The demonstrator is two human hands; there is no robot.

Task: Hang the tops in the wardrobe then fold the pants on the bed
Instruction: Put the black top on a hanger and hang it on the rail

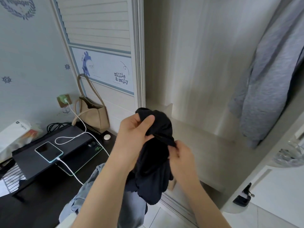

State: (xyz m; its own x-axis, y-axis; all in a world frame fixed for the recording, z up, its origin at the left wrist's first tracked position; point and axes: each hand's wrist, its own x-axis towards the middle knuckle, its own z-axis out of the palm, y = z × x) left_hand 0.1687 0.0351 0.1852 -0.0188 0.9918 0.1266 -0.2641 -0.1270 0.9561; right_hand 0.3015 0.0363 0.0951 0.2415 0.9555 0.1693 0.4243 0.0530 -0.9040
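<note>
Head cam, centre frame: left hand (136,129) and right hand (180,154) both grip a bunched black top (154,162); grey top (269,76) hangs upper right.

1. "millie & sally" is printed in dark letters on the pale panel (105,69) of the wardrobe door (98,30), right of a blue giraffe drawing (86,64).
2. A wreath emblem (18,7) on the wall at top left holds lettering too blurred to read.
3. The white pack (14,130) at left carries small dark print, unreadable.
</note>
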